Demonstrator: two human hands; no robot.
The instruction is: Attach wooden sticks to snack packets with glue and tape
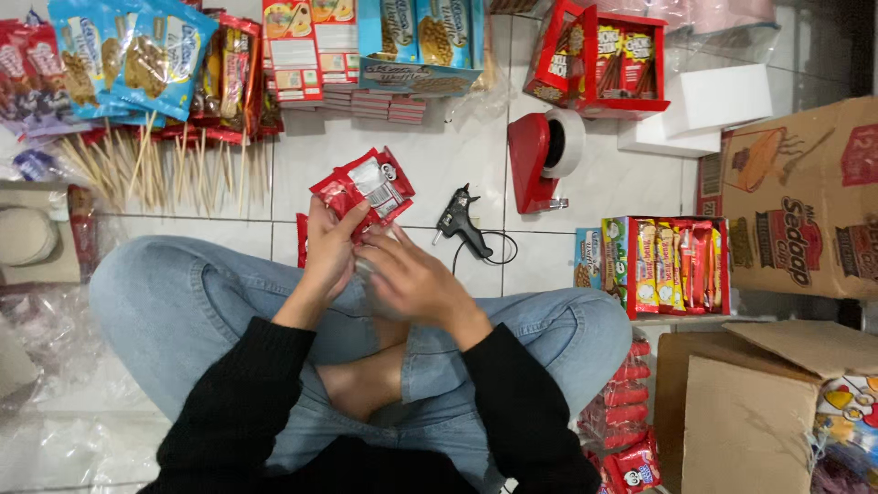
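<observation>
White tile floor point(402, 155), snack packs all round. Left hand point(329, 252) grips red snack packets point(366, 187) fanned upright. Right hand point(412, 279) touches their base, fingers curled; glue gun point(462, 224) just beside.

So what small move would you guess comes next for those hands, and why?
Probably pressing the tape piece onto the red snack packets: the left hand holds them fanned together, and the right hand pinches something clear, seemingly tape, just beneath them.

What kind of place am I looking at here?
Probably a home packing spot on a tiled floor, not a shop: the person sits cross-legged, left hand holding red snack packets, with a glue gun, tape dispenser and cardboard boxes around.
</observation>
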